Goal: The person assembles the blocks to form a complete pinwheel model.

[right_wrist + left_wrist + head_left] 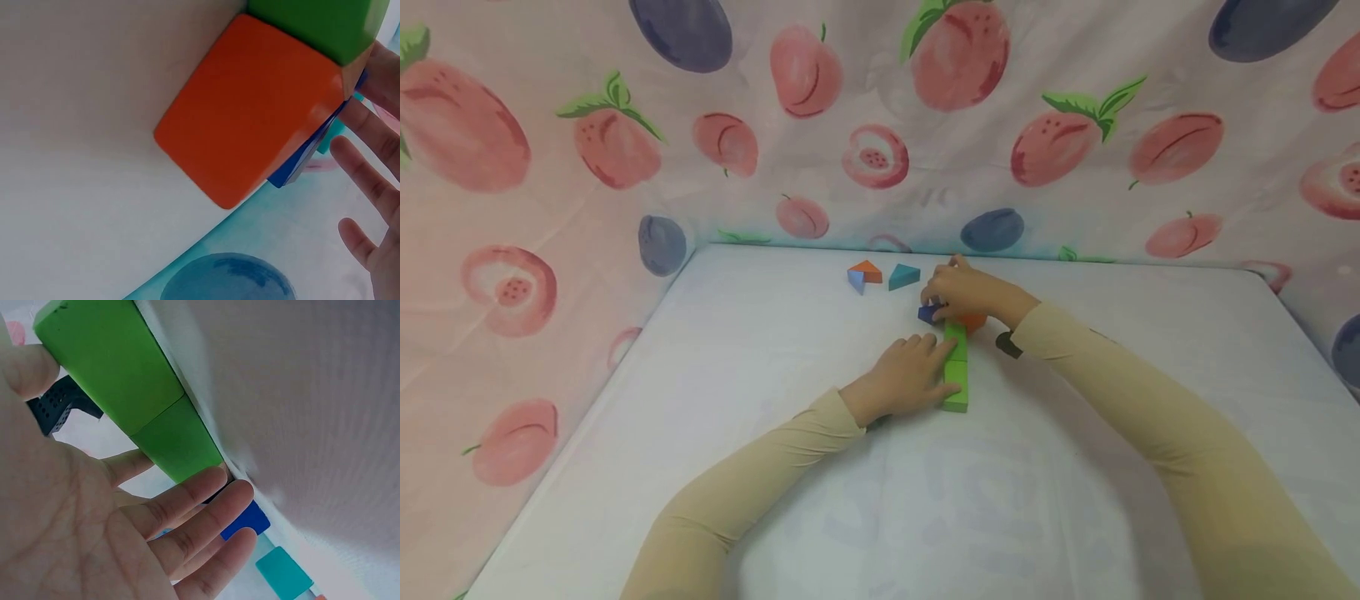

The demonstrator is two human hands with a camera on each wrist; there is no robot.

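Note:
Two green blocks (957, 373) lie end to end on the white table. My left hand (904, 377) is at their left side, thumb near the closer block and loosely extended fingers by the farther one. At the far end of the green row, my right hand (973, 293) pinches a dark blue block (927, 314) between thumb and finger. Its other fingers are spread in the right wrist view. An orange block (250, 112) sits against the green row's far end on the right, partly hidden under the right hand in the head view.
Toward the back edge lie a teal triangular block (904, 276), an orange triangular block (867, 271) and a light blue triangular block (857, 281). A fruit-print curtain (940, 167) hangs behind the table. A dark perforated object (59, 406) shows beyond the left hand.

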